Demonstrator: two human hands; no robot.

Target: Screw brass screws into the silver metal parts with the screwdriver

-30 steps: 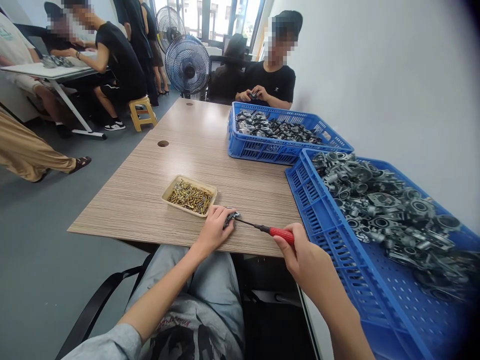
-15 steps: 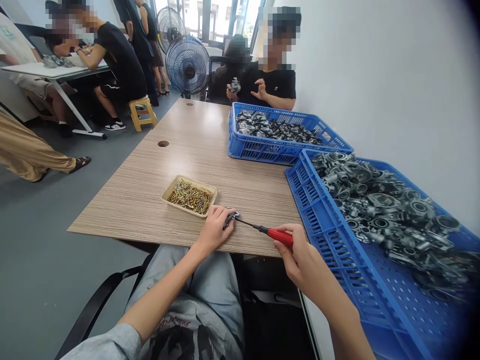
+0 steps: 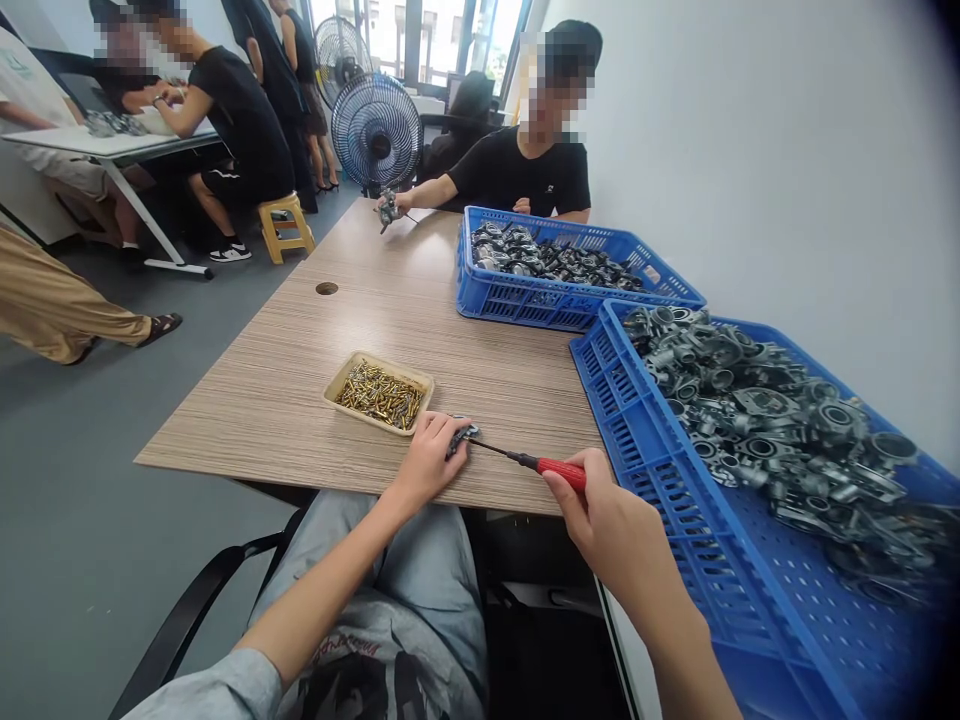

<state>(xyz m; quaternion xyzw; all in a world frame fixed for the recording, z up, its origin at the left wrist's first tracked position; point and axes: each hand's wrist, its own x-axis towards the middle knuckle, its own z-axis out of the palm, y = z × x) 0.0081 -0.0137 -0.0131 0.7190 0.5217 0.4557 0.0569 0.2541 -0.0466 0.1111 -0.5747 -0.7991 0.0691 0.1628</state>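
My left hand (image 3: 433,452) is closed around a small grey metal casting (image 3: 463,434), holding it down near the table's front edge; fingers cover most of the part. In my right hand (image 3: 609,505) is a red-handled screwdriver (image 3: 561,471), gripped at the back of its handle. Its long dark shaft points left, and the tip meets the casting beside my left fingers. What the tip sits in is too small to make out. Just beyond my left hand stands a shallow beige tray (image 3: 334,401) filled with small brass-coloured pieces.
To my right, a blue crate (image 3: 675,505) holds a heap of grey metal castings. A second blue crate (image 3: 525,308) with darker parts stands behind it. Across the wood-grain table (image 3: 262,400), a co-worker in black (image 3: 517,165) holds a metal part (image 3: 388,210). A fan (image 3: 379,140) stands beyond.
My right hand has shifted its grip slightly on the screwdriver handle; my left hand stays put. The co-worker's arm has stretched out to the left over the table with the metal part.
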